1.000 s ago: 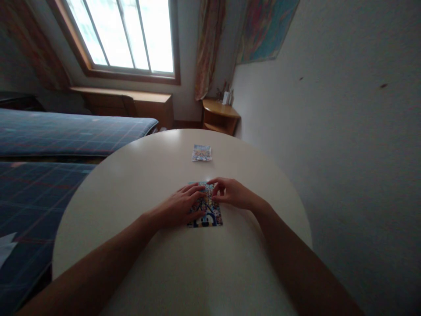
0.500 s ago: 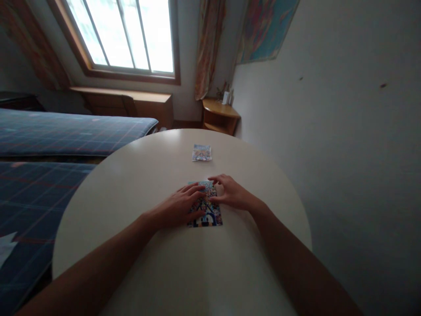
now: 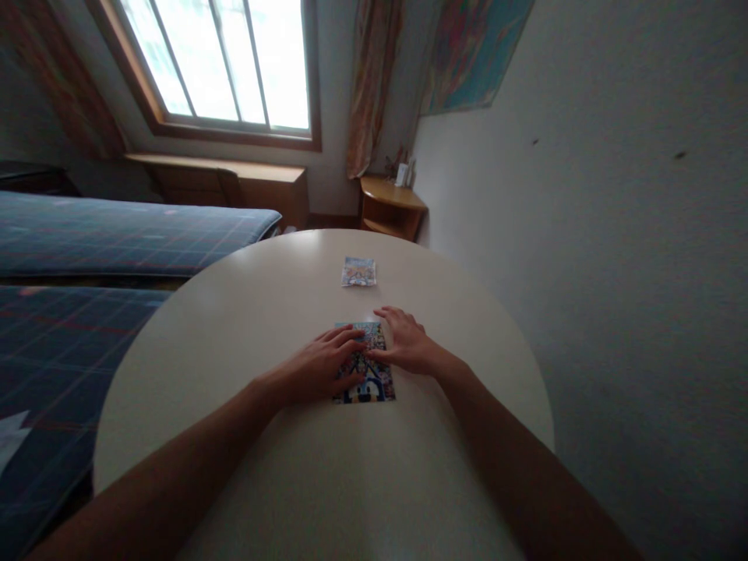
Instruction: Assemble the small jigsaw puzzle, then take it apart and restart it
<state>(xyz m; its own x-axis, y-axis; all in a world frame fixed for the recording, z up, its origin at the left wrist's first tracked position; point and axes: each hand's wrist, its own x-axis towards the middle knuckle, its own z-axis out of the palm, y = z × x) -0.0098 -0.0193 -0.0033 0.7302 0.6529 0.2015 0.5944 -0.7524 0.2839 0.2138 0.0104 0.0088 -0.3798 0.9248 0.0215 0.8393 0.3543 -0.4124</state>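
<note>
A colourful printed sheet (image 3: pixel 372 388) with a blue cartoon face near its lower edge lies flat on the round table (image 3: pixel 222 335). My left hand (image 3: pixel 327 361) rests flat over the left part of the sheet, fingers stretched out and slightly apart, hiding some of the print. At the sheet's right edge is my right hand (image 3: pixel 407 341), its thumb reaching over the print and its other fingers apart from the thumb. Nothing shows between them. Farther back on the table lies a small printed packet (image 3: pixel 358 272), apart from both hands.
Beds with dark blue plaid covers (image 3: pixel 134 234) stand to the left of the table. A white wall (image 3: pixel 613 273) runs along the right. Behind the table are a wooden corner shelf (image 3: pixel 391 192) and a low cabinet (image 3: pixel 269 175) below the window.
My right hand has shifted slightly, its fingers straightening and spreading away from the sheet's upper right edge. My left hand, the sheet and the packet stay in place.
</note>
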